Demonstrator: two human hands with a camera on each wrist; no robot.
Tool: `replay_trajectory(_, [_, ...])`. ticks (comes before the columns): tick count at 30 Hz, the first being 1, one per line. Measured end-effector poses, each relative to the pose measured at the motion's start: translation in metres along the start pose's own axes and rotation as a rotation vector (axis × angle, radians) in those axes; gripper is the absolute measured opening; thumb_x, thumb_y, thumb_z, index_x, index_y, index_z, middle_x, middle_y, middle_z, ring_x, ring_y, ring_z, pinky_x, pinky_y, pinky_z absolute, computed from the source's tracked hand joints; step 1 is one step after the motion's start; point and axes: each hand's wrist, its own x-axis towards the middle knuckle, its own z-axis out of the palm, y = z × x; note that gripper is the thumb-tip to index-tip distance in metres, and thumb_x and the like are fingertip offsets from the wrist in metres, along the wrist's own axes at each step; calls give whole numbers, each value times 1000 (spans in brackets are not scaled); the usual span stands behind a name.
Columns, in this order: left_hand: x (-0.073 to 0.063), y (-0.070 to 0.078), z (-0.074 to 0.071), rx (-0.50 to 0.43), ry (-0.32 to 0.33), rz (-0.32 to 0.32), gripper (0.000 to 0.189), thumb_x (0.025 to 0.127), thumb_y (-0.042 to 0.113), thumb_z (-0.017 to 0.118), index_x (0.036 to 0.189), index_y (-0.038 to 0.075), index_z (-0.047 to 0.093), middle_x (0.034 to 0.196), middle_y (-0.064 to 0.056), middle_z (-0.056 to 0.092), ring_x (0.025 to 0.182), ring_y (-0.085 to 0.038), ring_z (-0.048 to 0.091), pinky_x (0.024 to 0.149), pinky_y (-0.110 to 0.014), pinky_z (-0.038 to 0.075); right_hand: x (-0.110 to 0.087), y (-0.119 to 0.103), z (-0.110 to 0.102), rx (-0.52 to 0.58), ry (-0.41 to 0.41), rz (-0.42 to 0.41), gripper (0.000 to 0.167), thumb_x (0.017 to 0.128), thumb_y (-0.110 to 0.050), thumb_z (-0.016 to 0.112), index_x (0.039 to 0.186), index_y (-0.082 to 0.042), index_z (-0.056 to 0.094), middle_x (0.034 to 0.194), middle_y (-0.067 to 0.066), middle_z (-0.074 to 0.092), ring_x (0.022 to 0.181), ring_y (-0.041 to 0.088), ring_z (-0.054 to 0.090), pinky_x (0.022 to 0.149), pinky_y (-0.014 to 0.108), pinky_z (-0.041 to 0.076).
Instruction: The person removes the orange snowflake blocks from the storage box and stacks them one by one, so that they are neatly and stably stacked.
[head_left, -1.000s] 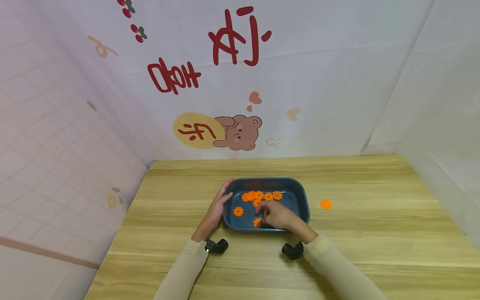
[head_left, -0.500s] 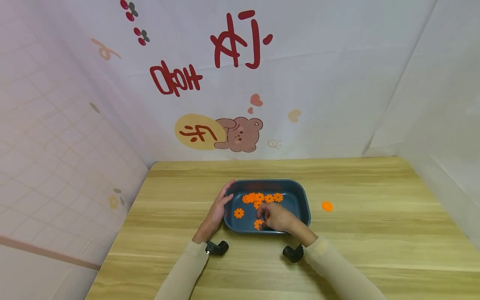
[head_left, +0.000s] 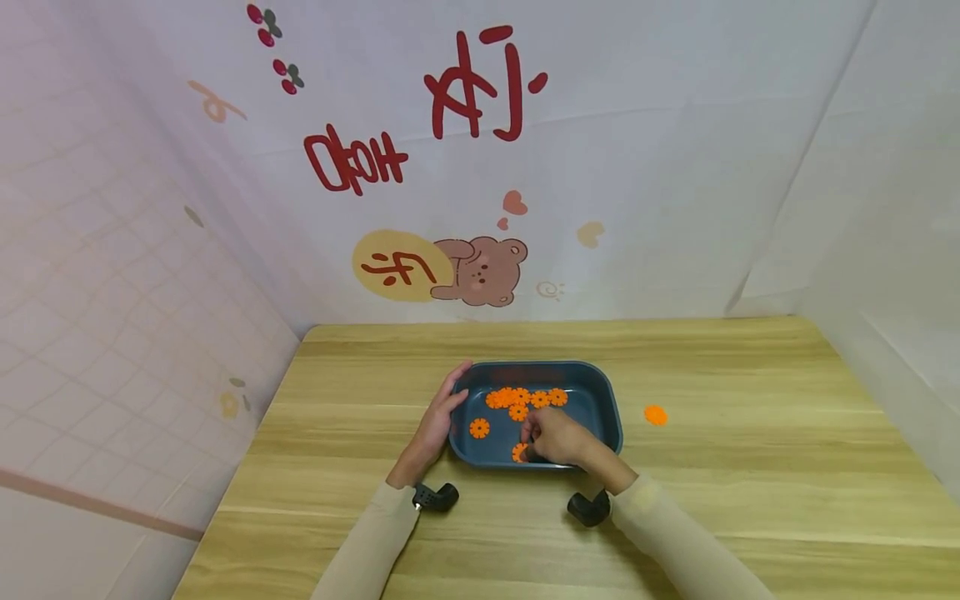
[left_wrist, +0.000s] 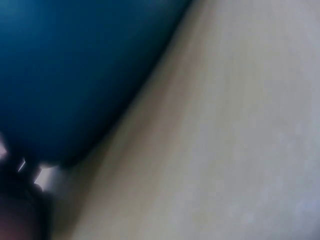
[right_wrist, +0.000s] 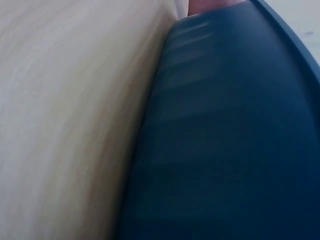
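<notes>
A dark blue rectangular tray (head_left: 536, 466) sits on the table, with several notched orange snowflake discs lying inside. My left hand (head_left: 433, 425) holds the tray's left end, its thumb over the rim and its fingers along the outside. Inside the tray, my right hand (head_left: 557, 435) reaches down with bent fingers. Its fingertips are at a snowflake disc (head_left: 519, 452) near the front wall, partly covered by the hand. Whether they pinch that disc cannot be seen. One snowflake disc (head_left: 479, 428) lies apart on the left. In both wrist views the tray's outer wall (right_wrist: 225, 130) fills much of the picture.
Another orange disc (head_left: 656, 415) lies on the wooden table (head_left: 750, 467), right of the tray. A cluster of snowflake discs (head_left: 517, 397) lies toward the tray's back. Behind the table hangs a white printed sheet (head_left: 637, 167).
My right hand's fingers have shifted slightly right over the front disc. The left hand and the tray hold their places; the whole head view has drifted slightly.
</notes>
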Motion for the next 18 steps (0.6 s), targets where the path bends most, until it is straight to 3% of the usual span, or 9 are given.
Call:
replay_trajectory(12, [0, -1, 1, -2, -5, 5, 50, 106, 14, 35, 155, 8, 30, 163, -5, 24, 149, -26, 19, 120, -47, 14, -4, 1, -1, 60, 32, -22, 16, 77, 7, 66, 81, -7, 58, 73, 1, 62, 67, 13, 54, 65, 27, 43])
replay_trajectory(18, [-2, 1, 0, 4, -2, -9, 50, 106, 16, 36, 155, 10, 31, 163, -4, 25, 150, -25, 18, 121, -48, 12, -3, 0, -1, 99, 42, -33, 16, 77, 8, 64, 82, -6, 57, 70, 0, 60, 64, 13, 52, 63, 27, 42])
